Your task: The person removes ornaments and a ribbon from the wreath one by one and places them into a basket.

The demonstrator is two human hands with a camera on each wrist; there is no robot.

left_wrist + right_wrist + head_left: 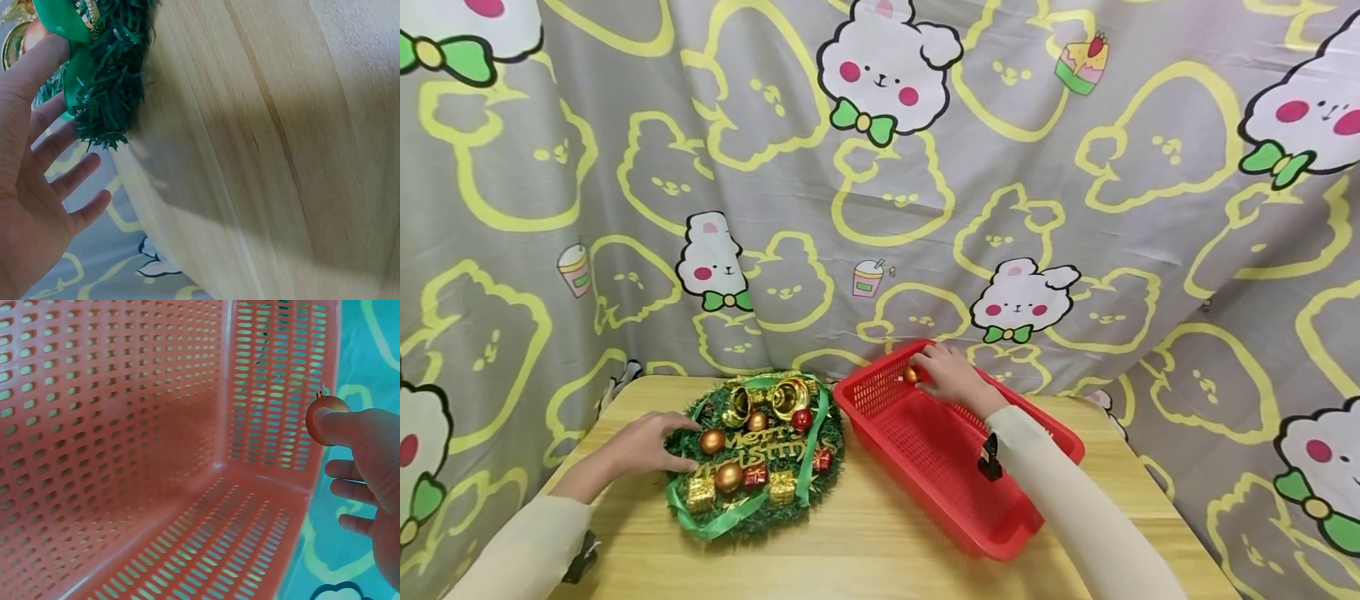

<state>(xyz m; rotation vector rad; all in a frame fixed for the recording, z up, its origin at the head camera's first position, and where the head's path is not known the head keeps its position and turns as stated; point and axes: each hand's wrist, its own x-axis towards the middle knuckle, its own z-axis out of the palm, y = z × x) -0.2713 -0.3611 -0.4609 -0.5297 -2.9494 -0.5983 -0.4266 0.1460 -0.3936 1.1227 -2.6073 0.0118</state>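
Observation:
A copper-coloured bauble (912, 375) is pinched between the thumb and fingers of my right hand (951, 379), over the far end of the red plastic basket (898, 479). In the right wrist view, a thin wire trails from the cap of the bauble (317, 428). My left hand (647, 446) is at the left edge of a green Christmas wreath (767, 518), fingers spread. The left wrist view puts its thumb and forefinger against the green ribbon (81, 69), the other fingers loose. Golden bells (790, 398), baubles, small gift boxes and gold "Merry Christmas" lettering lie on the wreath.
Both the wreath and the basket stand on a light wooden table (857, 550), the basket angled to the right of the wreath. Behind and beside the table hangs a grey curtain (910, 200) with cartoon prints. Dark wrist cameras sit on both sleeves.

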